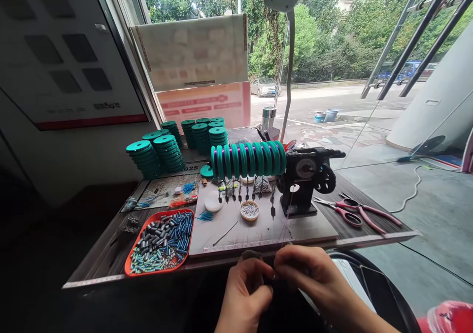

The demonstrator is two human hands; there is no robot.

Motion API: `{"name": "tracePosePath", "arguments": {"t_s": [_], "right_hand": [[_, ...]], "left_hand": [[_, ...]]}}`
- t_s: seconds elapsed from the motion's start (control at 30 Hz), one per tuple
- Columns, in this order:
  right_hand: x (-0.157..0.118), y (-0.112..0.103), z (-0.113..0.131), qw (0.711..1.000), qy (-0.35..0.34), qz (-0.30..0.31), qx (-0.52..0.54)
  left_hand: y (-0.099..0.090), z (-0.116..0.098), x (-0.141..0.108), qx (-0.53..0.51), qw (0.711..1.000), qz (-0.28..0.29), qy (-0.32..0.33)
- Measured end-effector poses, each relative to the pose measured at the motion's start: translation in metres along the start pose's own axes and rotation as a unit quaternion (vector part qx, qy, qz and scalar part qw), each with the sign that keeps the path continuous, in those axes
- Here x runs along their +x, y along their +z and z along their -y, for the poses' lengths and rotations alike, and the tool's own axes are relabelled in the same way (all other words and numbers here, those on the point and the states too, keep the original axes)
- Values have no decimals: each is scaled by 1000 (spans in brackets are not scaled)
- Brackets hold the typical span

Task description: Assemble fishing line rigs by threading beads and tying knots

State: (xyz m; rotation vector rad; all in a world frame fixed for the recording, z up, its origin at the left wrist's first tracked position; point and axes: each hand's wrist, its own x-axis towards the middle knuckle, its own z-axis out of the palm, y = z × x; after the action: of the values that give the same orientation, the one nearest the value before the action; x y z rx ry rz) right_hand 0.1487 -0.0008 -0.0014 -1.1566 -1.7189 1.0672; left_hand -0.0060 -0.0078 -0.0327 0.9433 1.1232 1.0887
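Note:
Before the table's front edge, my left hand (pixel 248 288) is closed, thumb and forefinger pinched on something too small to make out. Close beside it, my right hand (pixel 314 274) pinches a thin pinkish thread (pixel 285 227) that runs down from the black hand-cranked winder (pixel 300 175). The fingertips of both hands nearly meet. On the winder's shaft sits a row of green spools (pixel 249 159) with purple showing between them. Several dark cords with small beads hang below the row. A round dish of small whitish beads (pixel 250 210) stands under them on a pale board (pixel 236 234).
An orange tray (pixel 128 264) at the left holds dark, blue and green beads. Scissors (pixel 349 217) and pink-handled pliers (pixel 369 214) lie at the right. Stacks of green spools (pixel 168 153) stand behind. A lamp arm (pixel 289 77) rises behind the winder.

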Motion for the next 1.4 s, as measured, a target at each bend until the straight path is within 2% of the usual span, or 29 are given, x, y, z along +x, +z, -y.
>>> {"name": "tracePosePath", "arguments": {"t_s": [0.1, 0.3, 0.87, 1.17, 1.4], "right_hand": [[-1, 0, -2, 1000, 3, -2, 4], [-4, 2, -4, 997, -49, -43, -30], [2, 0, -1, 997, -53, -24, -50], [5, -2, 1, 1000, -18, 13, 19], [12, -8, 9, 997, -38, 62, -14]], "left_hand": [[1, -6, -1, -13, 1000, 2, -22], [2, -21, -4, -16, 998, 4, -57], [1, -19, -7, 9, 999, 7, -32], [0, -19, -4, 13, 1000, 13, -17], [-1, -20, -4, 21, 999, 7, -23]]}}
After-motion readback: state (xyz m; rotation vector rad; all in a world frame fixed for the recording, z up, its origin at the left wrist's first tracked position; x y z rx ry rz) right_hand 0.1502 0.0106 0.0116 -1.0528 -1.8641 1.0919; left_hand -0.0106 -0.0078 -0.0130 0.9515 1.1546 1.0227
